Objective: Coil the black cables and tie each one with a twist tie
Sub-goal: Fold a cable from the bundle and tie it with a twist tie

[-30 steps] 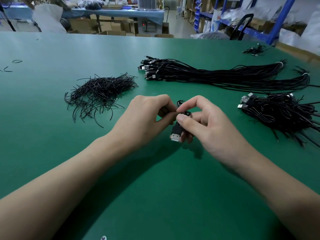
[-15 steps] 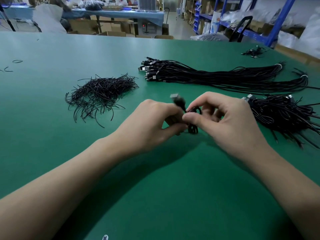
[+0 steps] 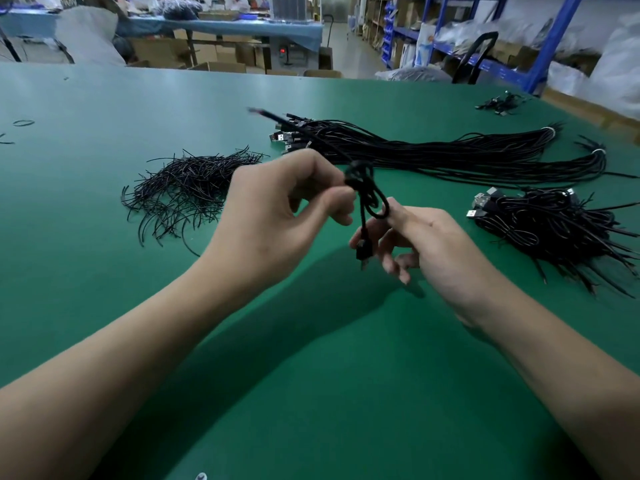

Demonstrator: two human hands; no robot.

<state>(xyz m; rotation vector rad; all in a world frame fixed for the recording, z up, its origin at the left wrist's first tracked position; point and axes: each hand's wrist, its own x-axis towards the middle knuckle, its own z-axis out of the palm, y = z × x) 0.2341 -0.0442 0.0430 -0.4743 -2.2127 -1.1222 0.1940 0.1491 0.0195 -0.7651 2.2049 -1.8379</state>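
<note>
Grip: left hand pinches coiled cable, raised | right hand slack, fingertip touching loop

Black cable coil hangs pinched in left hand, connector downward.

Green table top looks matt and smooth; cable bundle at one o'clock wears faintly glossy black plastic, its plugs bright metal.
</note>
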